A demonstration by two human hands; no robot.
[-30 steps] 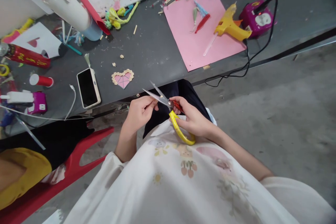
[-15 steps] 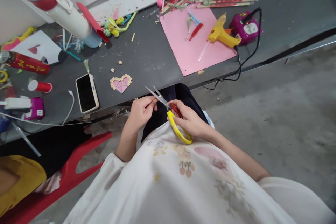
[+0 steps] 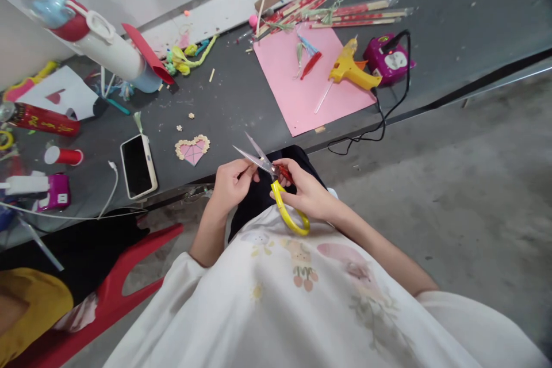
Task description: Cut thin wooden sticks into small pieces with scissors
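Head view, near side of the desk (image 3: 235, 106): the right hand (image 3: 307, 191) holds parted scissors (image 3: 257, 161) in its grip, while the left hand (image 3: 233, 184) pinches narrowly, any contents too small to tell, and is probably best steadied with skin clear of both edges.

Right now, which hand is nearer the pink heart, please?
Left. The left hand is below and right of the pink heart; the right hand is farther right.

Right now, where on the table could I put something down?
There's mostly bare room between the pink heart and the pink sheet, and farther right, past the purple box. It's crowded at the left, around the phone and red spool, and at the back, among the sticks.
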